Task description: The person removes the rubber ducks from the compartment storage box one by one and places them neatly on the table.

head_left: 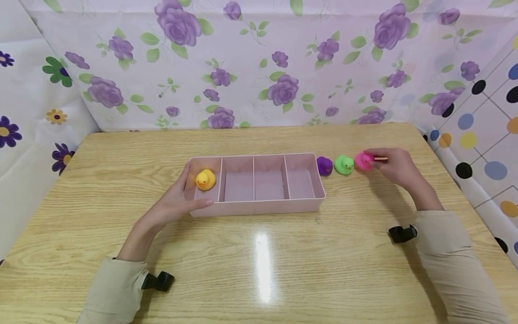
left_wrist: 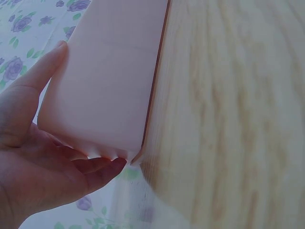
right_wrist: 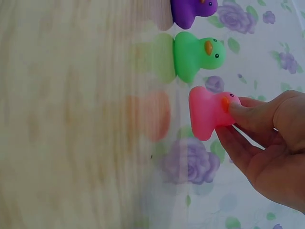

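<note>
A pink box (head_left: 259, 208) with a row of open compartments lies on the table. My left hand (head_left: 171, 204) holds its left end, with the thumb along the front wall and the fingers at the end wall. A yellow rubber duck (head_left: 205, 180) sits in the leftmost compartment. At the right, my right hand (head_left: 398, 168) pinches a pink rubber duck (right_wrist: 205, 114) between thumb and fingers. In the right wrist view a small gap shows between this duck and the tabletop. A green rubber duck (head_left: 344, 165) and a purple rubber duck (head_left: 324, 166) stand between it and the box.
The wooden table (head_left: 226, 270) reaches back to a flowered sheet (head_left: 251, 58). A dotted sheet (head_left: 495, 153) borders the right side. Black wrist cameras, such as the left one (head_left: 158, 281), stick out from both sleeves.
</note>
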Motion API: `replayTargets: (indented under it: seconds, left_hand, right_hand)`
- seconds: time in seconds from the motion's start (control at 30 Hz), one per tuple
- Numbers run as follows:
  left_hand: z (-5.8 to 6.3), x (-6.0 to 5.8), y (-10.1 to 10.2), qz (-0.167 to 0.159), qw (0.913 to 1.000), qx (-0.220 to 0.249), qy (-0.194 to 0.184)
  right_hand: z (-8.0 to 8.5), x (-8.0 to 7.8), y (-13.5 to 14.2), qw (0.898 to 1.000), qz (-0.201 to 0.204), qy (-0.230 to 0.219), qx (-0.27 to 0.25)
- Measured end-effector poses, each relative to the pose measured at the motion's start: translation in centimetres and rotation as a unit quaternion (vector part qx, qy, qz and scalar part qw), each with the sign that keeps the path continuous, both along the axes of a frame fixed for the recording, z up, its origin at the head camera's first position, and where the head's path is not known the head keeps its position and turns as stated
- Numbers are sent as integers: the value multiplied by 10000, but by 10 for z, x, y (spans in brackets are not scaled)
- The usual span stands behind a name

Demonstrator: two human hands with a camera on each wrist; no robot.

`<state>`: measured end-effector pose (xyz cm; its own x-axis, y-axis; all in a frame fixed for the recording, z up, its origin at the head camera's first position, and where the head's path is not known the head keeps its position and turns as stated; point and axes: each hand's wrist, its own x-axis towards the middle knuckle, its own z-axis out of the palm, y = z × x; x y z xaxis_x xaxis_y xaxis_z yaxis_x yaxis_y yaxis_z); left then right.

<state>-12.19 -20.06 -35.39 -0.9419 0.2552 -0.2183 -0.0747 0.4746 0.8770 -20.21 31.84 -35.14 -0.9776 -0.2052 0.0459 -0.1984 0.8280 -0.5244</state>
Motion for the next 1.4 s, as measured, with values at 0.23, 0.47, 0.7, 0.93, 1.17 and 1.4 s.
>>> replayTargets:
  seconds: [0.23, 0.47, 0.7, 0.93, 1.17, 1.4]
  left_hand:
    - [-1, 0, 0, -21, 10000, 11, -2]
    - [-1, 0, 0, -32, 10000, 41, 13]
    - [-1, -1, -1, -49, 10000, 37, 51]
    - [0, -1, -1, -22, 10000, -29, 49]
    - [-1, -1, -2, -37, 10000, -46, 18]
    - [-2, -1, -2, -33, 10000, -22, 7]
  right_hand:
    - [-4, 0, 6, 9995, -92, -288, -16]
    - [-1, -1, 6, 9990, -34, -418, 121]
    - [1, -1, 4, 9972, -56, -731, 139]
    - [0, -2, 4, 9973, 82, -695, 234]
    - [1, -2, 6, 9967, 177, -736, 289]
    - [3, -2, 8, 9969, 151, -752, 170]
